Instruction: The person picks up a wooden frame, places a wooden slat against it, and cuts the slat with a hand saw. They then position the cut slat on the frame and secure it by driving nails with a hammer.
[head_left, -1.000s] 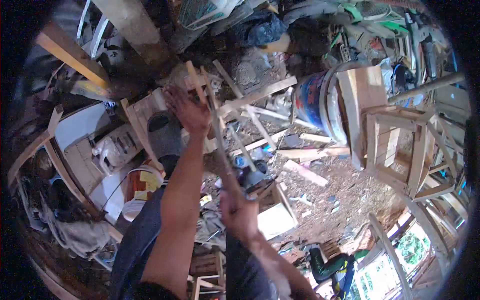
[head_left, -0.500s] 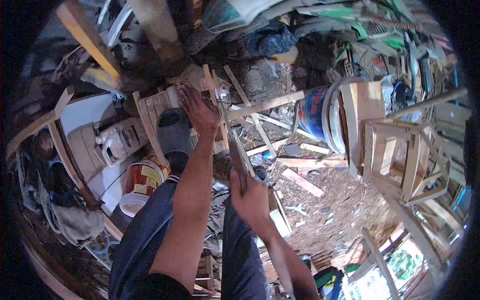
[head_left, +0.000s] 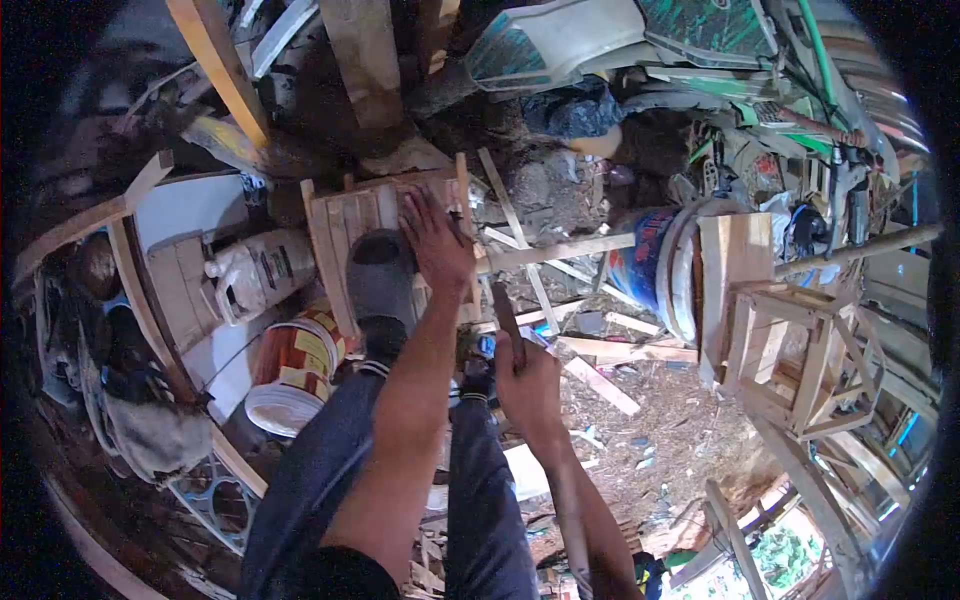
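Observation:
A small slatted wooden frame (head_left: pixel 335 232) lies at centre left, with a foot in a dark clog (head_left: pixel 380 285) pressed on it. My left hand (head_left: pixel 437 240) lies flat with its fingers spread on the slats just beyond the clog. My right hand (head_left: pixel 528 385) is wrapped round the end of a dark, narrow tool (head_left: pixel 508 315), which points away from me. Its full shape cannot be made out. The tool is to the right of the frame, apart from my left hand. A long wooden strip (head_left: pixel 560 252) runs rightward from the frame.
A red and yellow bucket (head_left: pixel 297 370) and a white jug (head_left: pixel 262 272) are at left. On the right are a blue bucket (head_left: pixel 648 262) and an open wooden frame (head_left: pixel 790 310). Loose wood pieces (head_left: pixel 602 386) and debris cover the ground.
The view has shifted, so most things appear further right or lower. The dark tool has come away from the frame's right edge. My left hand stays on the slats.

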